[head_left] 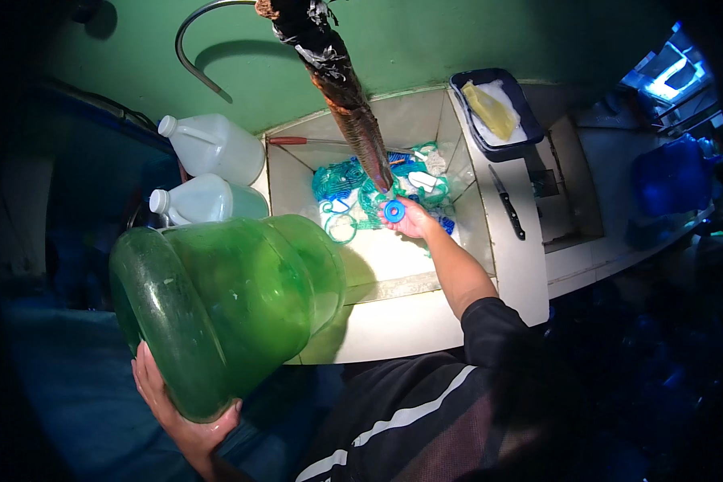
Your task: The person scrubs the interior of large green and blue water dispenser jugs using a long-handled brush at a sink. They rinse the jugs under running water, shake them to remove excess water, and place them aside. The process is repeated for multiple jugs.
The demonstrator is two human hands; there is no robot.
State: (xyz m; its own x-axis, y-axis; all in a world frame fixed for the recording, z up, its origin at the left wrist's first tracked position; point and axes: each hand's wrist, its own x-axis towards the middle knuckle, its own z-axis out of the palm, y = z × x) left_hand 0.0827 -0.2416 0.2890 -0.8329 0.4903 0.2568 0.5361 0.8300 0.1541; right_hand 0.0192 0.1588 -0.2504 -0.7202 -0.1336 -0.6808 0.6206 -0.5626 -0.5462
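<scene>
Nearby, the left hand [173,406] is clamped around the base of a big green jug [233,305] tipped on its side by the sink [394,287]; farther off, the right hand [412,218] pinches a small blue ring [394,217] over it. Probably cleaning is underway, the next move calling for a steady jug.

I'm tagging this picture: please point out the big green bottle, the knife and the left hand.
Big green bottle [231,301]: head view, middle of its side.
Knife [510,209]: head view, black handle near the blade.
Left hand [181,413]: head view, middle of the hand.
</scene>
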